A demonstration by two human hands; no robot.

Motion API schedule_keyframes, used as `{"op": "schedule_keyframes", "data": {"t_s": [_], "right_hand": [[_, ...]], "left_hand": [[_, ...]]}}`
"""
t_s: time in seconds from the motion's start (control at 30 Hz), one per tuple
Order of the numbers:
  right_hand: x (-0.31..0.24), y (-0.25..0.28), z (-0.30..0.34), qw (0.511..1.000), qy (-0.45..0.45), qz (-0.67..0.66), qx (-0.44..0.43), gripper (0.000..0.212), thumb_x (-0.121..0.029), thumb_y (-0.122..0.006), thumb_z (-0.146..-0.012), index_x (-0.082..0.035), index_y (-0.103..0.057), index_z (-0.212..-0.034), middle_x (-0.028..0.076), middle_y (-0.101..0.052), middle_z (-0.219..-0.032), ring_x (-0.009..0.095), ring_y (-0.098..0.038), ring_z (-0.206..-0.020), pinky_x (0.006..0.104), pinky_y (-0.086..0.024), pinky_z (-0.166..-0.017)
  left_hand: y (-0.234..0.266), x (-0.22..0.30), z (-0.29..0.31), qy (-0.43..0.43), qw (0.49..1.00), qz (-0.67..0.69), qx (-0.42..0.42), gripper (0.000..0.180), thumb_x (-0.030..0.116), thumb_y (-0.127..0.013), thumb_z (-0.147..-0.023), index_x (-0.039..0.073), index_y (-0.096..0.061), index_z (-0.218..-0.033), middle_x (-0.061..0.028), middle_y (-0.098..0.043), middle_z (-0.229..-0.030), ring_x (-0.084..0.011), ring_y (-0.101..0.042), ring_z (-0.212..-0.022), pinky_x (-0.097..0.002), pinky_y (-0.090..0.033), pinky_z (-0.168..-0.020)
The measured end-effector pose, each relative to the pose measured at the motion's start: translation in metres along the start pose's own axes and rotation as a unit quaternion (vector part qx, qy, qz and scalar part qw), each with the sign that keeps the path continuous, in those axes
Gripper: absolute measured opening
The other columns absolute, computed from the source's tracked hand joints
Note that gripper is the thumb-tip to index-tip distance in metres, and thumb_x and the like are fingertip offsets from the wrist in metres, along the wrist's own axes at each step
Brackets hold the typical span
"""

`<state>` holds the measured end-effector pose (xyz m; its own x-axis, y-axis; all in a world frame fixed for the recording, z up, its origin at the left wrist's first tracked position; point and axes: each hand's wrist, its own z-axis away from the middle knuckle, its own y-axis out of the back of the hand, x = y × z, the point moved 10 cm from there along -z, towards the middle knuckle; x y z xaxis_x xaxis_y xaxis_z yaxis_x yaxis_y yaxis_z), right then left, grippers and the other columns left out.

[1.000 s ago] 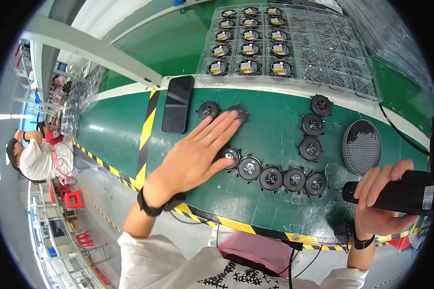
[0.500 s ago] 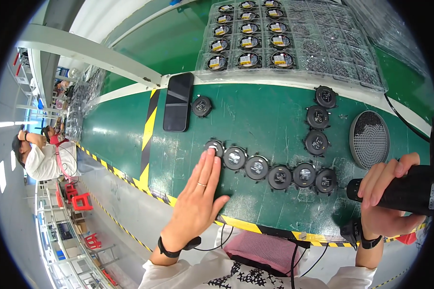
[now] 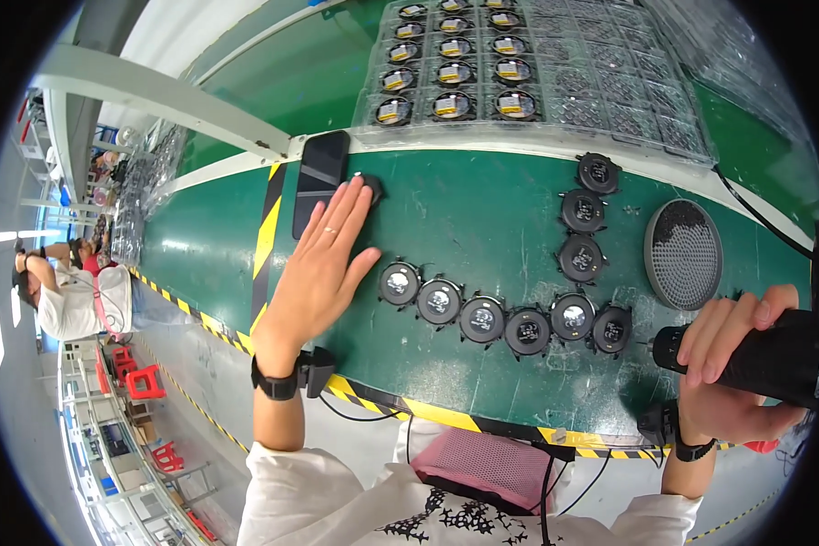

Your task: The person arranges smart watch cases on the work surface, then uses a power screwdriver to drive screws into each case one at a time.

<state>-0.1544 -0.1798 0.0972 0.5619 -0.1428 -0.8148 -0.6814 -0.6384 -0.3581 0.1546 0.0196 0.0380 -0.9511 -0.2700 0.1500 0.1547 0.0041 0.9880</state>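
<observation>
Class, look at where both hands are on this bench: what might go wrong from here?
The left hand reaches over a round black case close beside the phone; a careless sweep might knock the two together.
The right hand grips a black driver whose tip points toward the row's rightmost case; a slip could scratch it.
The grey round dish sits near that hand and may get bumped.

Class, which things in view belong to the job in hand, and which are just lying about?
Likely in the job:
driver, held in the right hand
watches, one at the left hand
tray of watch parts
dish, probably

Seemingly unrelated:
phone
stools
</observation>
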Motion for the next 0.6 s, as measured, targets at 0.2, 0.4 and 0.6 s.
{"op": "schedule_keyframes", "data": {"t_s": [0.2,0.4,0.6], "right_hand": [[0.0,0.016,0.007,0.999,-0.028,-0.023,-0.004,0.079,-0.07,-0.073,-0.08,-0.006,-0.038,-0.111,0.003,-0.057,-0.067,0.014,-0.051,-0.049,0.0265,-0.046,-0.05],[-0.001,0.01,0.009,0.999,-0.048,-0.01,-0.023,0.082,-0.066,-0.081,-0.078,-0.006,-0.038,-0.114,0.004,-0.06,-0.07,0.015,-0.055,-0.051,0.0286,-0.049,-0.052],[-0.004,0.001,-0.003,1.0,-0.013,-0.009,-0.014,0.074,-0.068,-0.07,-0.085,-0.006,-0.041,-0.114,0.001,-0.054,-0.066,0.012,-0.049,-0.048,0.0251,-0.043,-0.049]], "left_hand": [[-0.005,0.015,0.044,0.061,0.998,-0.032,0.011,0.071,0.021,-0.067,-0.094,0.005,-0.039,-0.158,-0.0178,-0.035,-0.16,-0.0416,-0.032,-0.15,-0.052,-0.025,-0.125],[-0.015,0.014,0.074,0.111,0.992,0.032,0.058,0.067,0.022,-0.069,-0.093,0.007,-0.046,-0.154,-0.0192,-0.042,-0.149,-0.0449,-0.035,-0.146,-0.0564,-0.028,-0.122],[0.031,0.054,0.06,0.046,0.986,0.036,0.154,0.064,0.028,-0.07,-0.092,0.003,-0.052,-0.148,-0.0219,-0.045,-0.148,-0.0466,-0.035,-0.146,-0.0548,-0.032,-0.12]]}}
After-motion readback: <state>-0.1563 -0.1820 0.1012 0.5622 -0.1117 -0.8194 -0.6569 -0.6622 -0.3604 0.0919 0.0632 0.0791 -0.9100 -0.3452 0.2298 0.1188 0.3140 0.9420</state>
